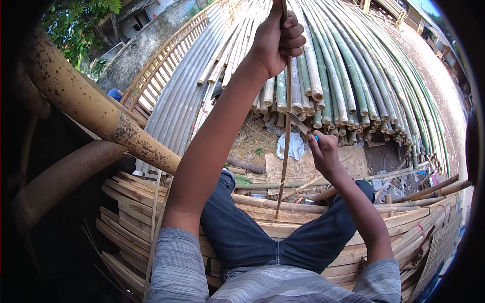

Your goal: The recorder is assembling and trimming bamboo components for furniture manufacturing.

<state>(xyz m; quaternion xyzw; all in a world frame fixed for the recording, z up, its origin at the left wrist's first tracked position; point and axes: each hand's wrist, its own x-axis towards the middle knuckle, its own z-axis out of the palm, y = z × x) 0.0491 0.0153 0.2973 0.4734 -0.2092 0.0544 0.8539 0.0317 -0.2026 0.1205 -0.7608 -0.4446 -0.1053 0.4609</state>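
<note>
My left hand is raised at the top of the view, its fingers wrapped round a long thin bamboo strip. The strip hangs nearly upright, its lower end down between my knees by the split bamboo I sit on. Lower and to the right, my right hand is closed round a knife, with a bit of blue showing at the grip. The knife's curved blade points up and left, its tip end against the strip below my left hand.
Ahead lies a large stack of green bamboo poles. Split bamboo slats are piled under and beside me. A thick speckled bamboo pole slants in at the left. Cardboard and a plastic bag lie on the ground.
</note>
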